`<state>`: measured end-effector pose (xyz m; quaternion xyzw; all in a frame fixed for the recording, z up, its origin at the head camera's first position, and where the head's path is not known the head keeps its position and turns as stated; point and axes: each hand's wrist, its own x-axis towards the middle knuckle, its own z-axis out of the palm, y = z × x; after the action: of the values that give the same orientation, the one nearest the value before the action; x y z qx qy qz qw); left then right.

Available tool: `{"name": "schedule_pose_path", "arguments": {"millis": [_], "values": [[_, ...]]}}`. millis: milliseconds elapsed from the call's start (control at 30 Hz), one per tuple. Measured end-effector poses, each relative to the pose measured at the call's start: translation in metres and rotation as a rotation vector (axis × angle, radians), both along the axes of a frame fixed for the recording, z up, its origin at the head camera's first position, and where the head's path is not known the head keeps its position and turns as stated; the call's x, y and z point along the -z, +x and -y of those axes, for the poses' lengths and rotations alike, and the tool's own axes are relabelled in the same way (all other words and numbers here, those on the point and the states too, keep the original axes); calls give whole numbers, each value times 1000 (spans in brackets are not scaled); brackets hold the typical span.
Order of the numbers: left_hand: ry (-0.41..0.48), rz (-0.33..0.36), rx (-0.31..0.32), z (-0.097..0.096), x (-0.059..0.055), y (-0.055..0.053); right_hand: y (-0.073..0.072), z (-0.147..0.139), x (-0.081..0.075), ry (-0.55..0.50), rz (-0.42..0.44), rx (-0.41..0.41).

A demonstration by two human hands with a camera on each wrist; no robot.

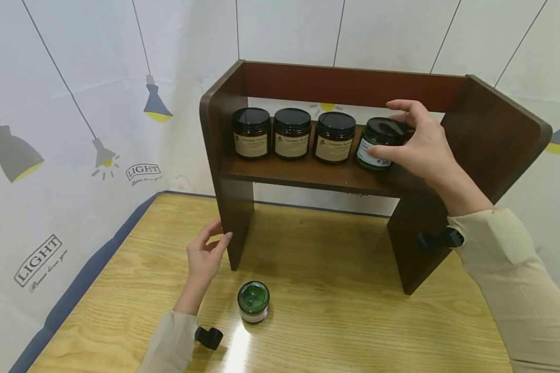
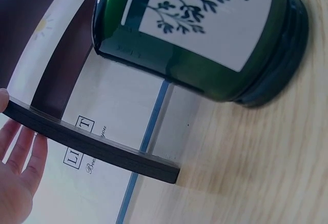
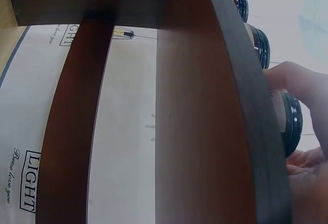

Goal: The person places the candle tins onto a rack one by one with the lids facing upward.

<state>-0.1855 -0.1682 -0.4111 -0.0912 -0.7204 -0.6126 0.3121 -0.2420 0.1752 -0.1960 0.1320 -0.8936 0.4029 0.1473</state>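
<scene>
On the dark wooden shelf (image 1: 303, 173), my right hand (image 1: 422, 142) grips a green candle jar (image 1: 375, 142) with a black lid and white label. Its thumb lies on the label and the fingers reach round the far side. Three brown candle jars with tan labels, the nearest being one jar (image 1: 335, 137), stand in a row to its left. My left hand (image 1: 206, 254) pinches the front edge of the shelf's left side panel (image 2: 102, 146), thumb on one face and fingers on the other. Another green jar (image 1: 253, 301) stands upside down on the table, its lid underneath.
The shelf stands on a light wooden table (image 1: 326, 331) before a pale wall covering (image 1: 98, 46) printed with lamps. Its right side panel (image 1: 490, 134) rises beside my right hand. A gap shows under the shelf board between the two side panels.
</scene>
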Motion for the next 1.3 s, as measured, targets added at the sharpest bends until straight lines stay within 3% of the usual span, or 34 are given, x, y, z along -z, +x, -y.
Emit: {"name": "schedule_pose_path", "arguments": {"millis": [400,733,1000,1300], "values": [[-3,13,-9,-1,-1,1,0,-4,4,-56,23,-42],[4,1,0,0,1,-1,16,-10,11,-79,41,0],[-11,-27,-1,-1,0,-1,31,-16,16,-80,-19,26],[-10,-28,-7,-1,0,-1,49,-19,26,-144,-71,-40]]}}
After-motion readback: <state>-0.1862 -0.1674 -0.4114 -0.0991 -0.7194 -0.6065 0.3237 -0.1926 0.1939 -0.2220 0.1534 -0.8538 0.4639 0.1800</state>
